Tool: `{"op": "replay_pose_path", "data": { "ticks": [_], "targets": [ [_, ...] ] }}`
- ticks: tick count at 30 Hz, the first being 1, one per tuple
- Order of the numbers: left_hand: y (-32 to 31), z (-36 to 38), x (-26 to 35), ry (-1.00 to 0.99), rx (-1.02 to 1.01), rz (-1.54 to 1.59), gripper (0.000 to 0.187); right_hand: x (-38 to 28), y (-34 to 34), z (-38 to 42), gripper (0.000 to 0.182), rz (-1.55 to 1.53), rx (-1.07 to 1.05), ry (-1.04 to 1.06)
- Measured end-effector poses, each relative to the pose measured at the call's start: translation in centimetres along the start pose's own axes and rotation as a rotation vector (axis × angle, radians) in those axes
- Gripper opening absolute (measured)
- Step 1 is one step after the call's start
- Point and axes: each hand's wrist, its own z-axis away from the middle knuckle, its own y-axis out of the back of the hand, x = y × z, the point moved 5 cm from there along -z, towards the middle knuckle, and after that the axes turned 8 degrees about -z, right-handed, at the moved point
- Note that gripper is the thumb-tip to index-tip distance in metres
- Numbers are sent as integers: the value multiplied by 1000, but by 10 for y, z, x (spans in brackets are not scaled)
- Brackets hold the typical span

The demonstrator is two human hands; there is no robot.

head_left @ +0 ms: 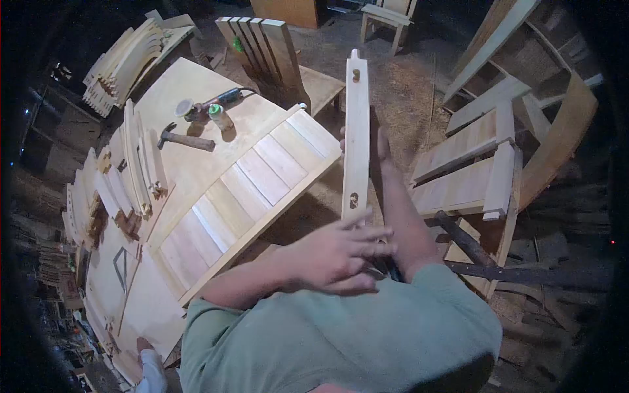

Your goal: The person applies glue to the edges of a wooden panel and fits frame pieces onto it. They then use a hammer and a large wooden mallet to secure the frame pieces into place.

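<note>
A pale wooden rail (357, 134) stands lengthwise in front of me, with a narrow tenon at its far end and a dark mortise hole near each end. My right hand (382, 145) grips it from behind and the right side, fingertips showing at its left edge. Close over the rail's near end is my left hand (344, 252), fingers spread apart and slightly blurred. To the left, a slatted wooden panel (252, 173) in a frame lies along the edge of the worktable (196, 82).
On the table are a hammer (187, 139), an angle grinder (196, 110), a green-capped bottle (221, 118) and curved wooden parts (141, 154). Wooden frames (465, 150) and a handsaw (524, 275) are at right. A chair (275, 56) stands ahead. Another person's limb (151, 367) shows lower left.
</note>
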Motion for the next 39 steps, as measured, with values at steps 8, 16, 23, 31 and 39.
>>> {"op": "replay_pose_path", "data": {
  "ticks": [8, 16, 23, 31, 39],
  "targets": [
    [63, 28, -222, 952, 112, -401, 33, 24, -47, 61, 61, 572, -46, -311],
    [8, 172, -282, 1591, 91, -533, 65, -21, 7, 58, 63, 581, 39, -123],
    [-88, 233, -204, 1810, 215, -774, 57, -52, 57, 26, 55, 684, 62, 150],
    [-90, 236, -181, 1704, 487, -748, 49, -29, 96, 20, 56, 298, 227, -375],
    [-91, 243, -175, 1583, 629, -572, 40, -28, 90, 19, 64, 394, 289, -250]
  ]
}}
